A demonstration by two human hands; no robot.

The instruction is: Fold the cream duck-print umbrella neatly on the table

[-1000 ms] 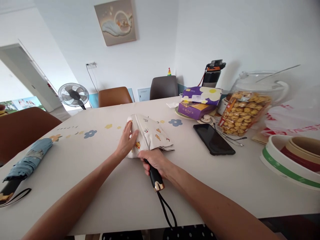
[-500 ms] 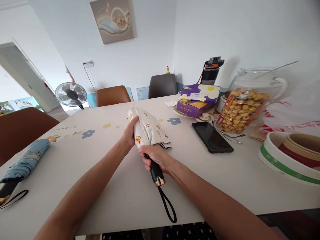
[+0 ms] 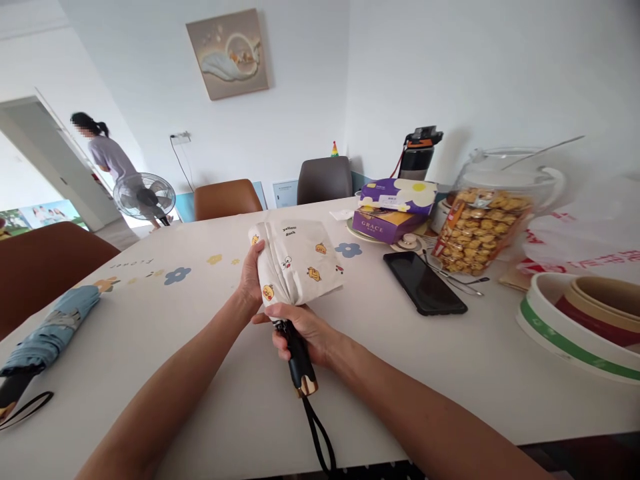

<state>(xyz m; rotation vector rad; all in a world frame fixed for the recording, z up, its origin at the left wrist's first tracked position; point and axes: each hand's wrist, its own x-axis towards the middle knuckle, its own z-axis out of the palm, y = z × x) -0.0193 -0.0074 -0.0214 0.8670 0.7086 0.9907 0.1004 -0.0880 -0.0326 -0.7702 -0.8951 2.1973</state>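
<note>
A folding umbrella (image 3: 305,263) with a white, duck-printed canopy is between my hands above the table. Its canopy is gathered, with one panel spread out flat to the right. My left hand (image 3: 251,277) grips the canopy's left side, thumb on top and most fingers hidden beneath. Around the canopy's lower end and the top of the black handle, my right hand (image 3: 305,330) is closed. From the handle's gold-coloured end a black wrist loop hangs toward me. A second, blue folded umbrella (image 3: 55,327) lies at the table's left side.
Right of the umbrella lie a black phone (image 3: 425,281) and glasses (image 3: 457,280). Beyond are purple boxes (image 3: 390,217), a bottle (image 3: 419,153), a snack jar (image 3: 485,230) and tape rolls (image 3: 575,337). Chairs (image 3: 227,199) line the far edge. A person (image 3: 113,157) stands behind the fan (image 3: 145,197).
The umbrella has shifted slightly left and turned, so its printed panel now lies flatter with the lettering showing. Both hands keep hold of it. A person has come into view behind the fan.
</note>
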